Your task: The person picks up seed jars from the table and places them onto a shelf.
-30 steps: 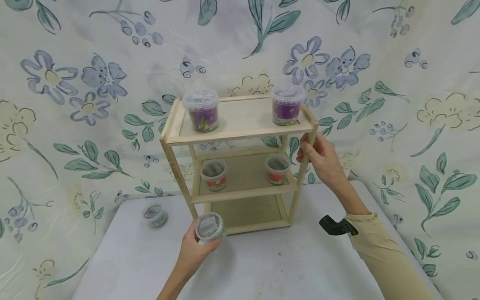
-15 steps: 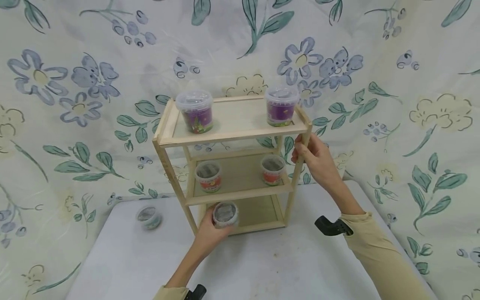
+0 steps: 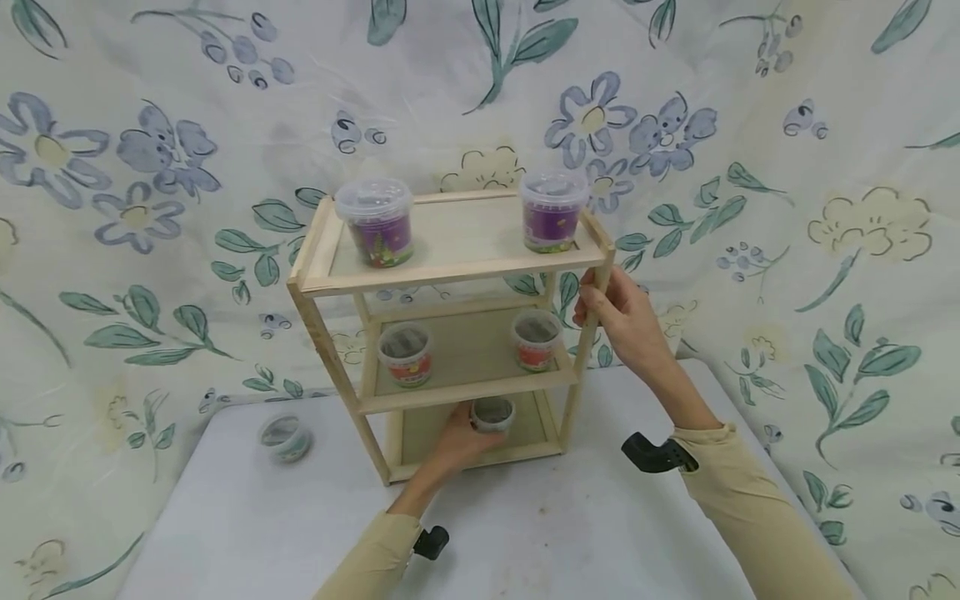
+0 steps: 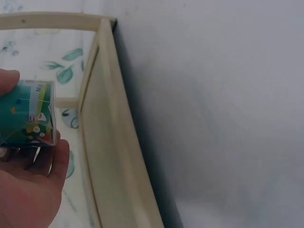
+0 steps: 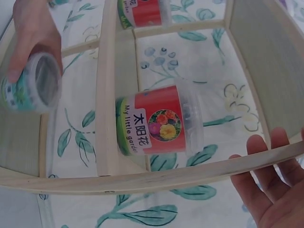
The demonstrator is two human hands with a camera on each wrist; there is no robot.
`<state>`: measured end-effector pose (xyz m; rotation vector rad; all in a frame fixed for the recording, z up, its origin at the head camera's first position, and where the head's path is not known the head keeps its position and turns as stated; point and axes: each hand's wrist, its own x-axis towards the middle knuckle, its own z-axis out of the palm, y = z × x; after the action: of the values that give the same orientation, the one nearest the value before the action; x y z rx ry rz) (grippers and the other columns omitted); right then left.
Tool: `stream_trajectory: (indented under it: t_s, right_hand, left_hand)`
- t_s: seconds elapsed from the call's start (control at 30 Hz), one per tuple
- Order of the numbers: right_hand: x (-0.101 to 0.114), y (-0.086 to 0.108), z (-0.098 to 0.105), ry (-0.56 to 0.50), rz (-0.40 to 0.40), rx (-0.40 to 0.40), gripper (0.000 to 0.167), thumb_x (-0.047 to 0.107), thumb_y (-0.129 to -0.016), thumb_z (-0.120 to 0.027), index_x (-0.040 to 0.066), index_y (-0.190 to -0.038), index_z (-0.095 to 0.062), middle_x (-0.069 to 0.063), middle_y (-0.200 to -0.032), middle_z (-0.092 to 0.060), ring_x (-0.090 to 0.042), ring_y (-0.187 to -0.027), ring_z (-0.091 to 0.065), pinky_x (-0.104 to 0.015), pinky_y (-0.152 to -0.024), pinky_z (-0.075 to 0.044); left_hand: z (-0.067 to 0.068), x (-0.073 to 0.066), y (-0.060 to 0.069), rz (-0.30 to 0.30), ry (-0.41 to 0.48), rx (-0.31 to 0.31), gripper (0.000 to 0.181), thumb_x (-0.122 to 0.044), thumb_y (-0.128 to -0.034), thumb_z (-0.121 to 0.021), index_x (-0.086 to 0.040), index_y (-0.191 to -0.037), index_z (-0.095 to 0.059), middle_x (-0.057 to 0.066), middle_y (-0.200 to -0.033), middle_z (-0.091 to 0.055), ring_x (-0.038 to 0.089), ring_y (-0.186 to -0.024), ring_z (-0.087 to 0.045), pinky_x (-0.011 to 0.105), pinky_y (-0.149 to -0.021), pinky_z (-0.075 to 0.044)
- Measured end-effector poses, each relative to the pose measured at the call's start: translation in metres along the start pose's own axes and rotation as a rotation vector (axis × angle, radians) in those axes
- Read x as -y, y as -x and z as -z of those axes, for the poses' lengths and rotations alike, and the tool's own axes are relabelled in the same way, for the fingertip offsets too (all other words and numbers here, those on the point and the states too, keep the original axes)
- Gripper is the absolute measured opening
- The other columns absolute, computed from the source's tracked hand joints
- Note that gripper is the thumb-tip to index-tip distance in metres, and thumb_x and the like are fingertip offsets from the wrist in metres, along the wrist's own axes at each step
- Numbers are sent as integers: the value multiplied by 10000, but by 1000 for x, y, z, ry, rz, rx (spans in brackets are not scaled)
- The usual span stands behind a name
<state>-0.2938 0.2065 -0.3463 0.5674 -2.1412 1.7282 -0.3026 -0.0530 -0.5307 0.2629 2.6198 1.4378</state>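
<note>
My left hand (image 3: 453,442) grips a small teal plastic tub (image 3: 492,417) with a clear lid, over the right part of the wooden rack's bottom shelf. In the left wrist view the tub (image 4: 28,114) is apart from the shelf board (image 4: 111,128), with fingers and thumb round its side. My right hand (image 3: 626,321) holds the front right post (image 3: 587,333) of the three-tier rack (image 3: 468,396), just under the top shelf. In the right wrist view a red-labelled tub (image 5: 159,121) sits on the middle shelf near that post.
Two purple tubs (image 3: 381,237) with clear lids stand on the top shelf, left and right. Another red-labelled tub (image 3: 406,362) is at the middle shelf's left. A second teal tub (image 3: 285,439) stands on the white table (image 3: 247,517) left of the rack. Floral cloth (image 3: 450,100) hangs behind.
My left hand has carried the teal tub rightward from in front of the rack's left side to over the bottom shelf. My right hand stays on the post.
</note>
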Motion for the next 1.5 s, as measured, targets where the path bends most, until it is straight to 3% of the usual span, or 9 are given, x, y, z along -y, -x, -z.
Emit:
stream_trajectory:
  t_s: [0.07, 0.3, 0.6, 0.83, 1.03, 1.27, 1.5]
  right_hand:
    - [0, -1, -1, -2, 6, 4, 129, 104, -1038, -480, -1, -1111, -500, -178, -842, -557, -195, -731, -604, -282, -720, -572]
    - [4, -6, -1, 12, 39, 13, 123, 93, -1038, -478, -7, -1105, -500, -180, -841, -558, -200, -724, -612, -284, -720, -569]
    - [5, -6, 1, 0, 35, 11, 85, 82, -1037, -472, 13, -1078, -501, -179, -828, -550, -205, -719, -600, -285, -713, -571]
    - [5, -4, 0, -6, 27, 5, 78, 78, -1037, -474, 13, -1066, -505, -169, -817, -555, -219, -709, -607, -294, -708, -573]
    - [4, -3, 1, 15, 22, 1, 91, 92, -1040, -474, 12, -1071, -503, -155, -820, -556, -194, -715, -610, -291, -718, -572]
    - [2, -2, 2, -3, 18, -7, 96, 92, -1040, -478, 5, -1073, -501, -139, -808, -560, -179, -716, -604, -290, -705, -574]
    - [-1, -1, 0, -8, 16, 0, 73, 92, -1038, -484, 32, -1069, -512, -148, -811, -568, -200, -714, -618, -297, -707, -575]
  left_hand:
    - [-4, 1, -5, 13, 17, 25, 852, -270, -772, -787, 17, -1462, -378, 233, -1326, -547, 354, -1166, -551, 495, -948, -480]
    - [-18, 2, -20, -32, 36, 102, 840, -227, -818, -758, -23, -1502, -315, 225, -1431, -466, 372, -1296, -466, 530, -1054, -404]
    - [-40, 5, -34, -66, -23, 121, 806, -231, -830, -758, -68, -1502, -343, 202, -1430, -481, 367, -1310, -465, 527, -1072, -391]
    - [-51, 4, -37, -56, -64, 116, 791, -266, -818, -764, -108, -1488, -374, 192, -1363, -532, 371, -1232, -513, 535, -1006, -442]
    - [-55, 1, -39, -58, -86, 128, 795, -278, -818, -758, -129, -1495, -367, 176, -1388, -502, 389, -1266, -446, 573, -1038, -372]
    - [-56, 0, -38, -48, -77, 142, 812, -286, -826, -762, -134, -1506, -346, 196, -1412, -470, 417, -1286, -402, 597, -1042, -357]
    - [-59, 7, -35, -43, -51, 147, 835, -276, -815, -771, -88, -1500, -332, 189, -1413, -460, 396, -1286, -402, 590, -1040, -366]
